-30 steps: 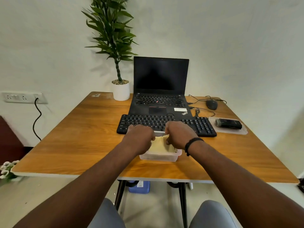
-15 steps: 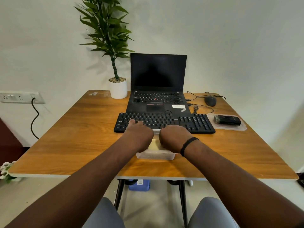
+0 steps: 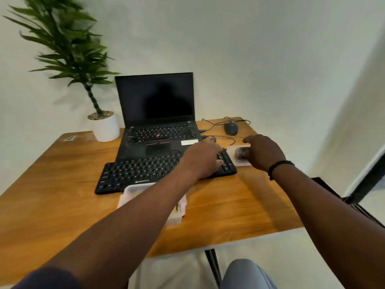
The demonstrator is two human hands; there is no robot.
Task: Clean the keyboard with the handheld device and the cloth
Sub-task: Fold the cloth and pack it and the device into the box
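The black keyboard lies in front of the laptop. My left hand rests on its right end, fingers bent down onto the number keys. The black handheld device lies in a clear tray just right of the keyboard. My right hand arches over the device, index finger past its far side and thumb at its near side, without a plain grip. A clear plastic container sits near me under my left forearm. The forearm hides the cloth inside it.
A potted plant stands at the back left of the wooden table. A wired mouse and its cables lie behind the tray. The table's right edge is close to my right forearm.
Both hands left the container with the cloth and moved right and forward. The left one now lies on the keyboard's right end, the right one is over the device. My head turned right.
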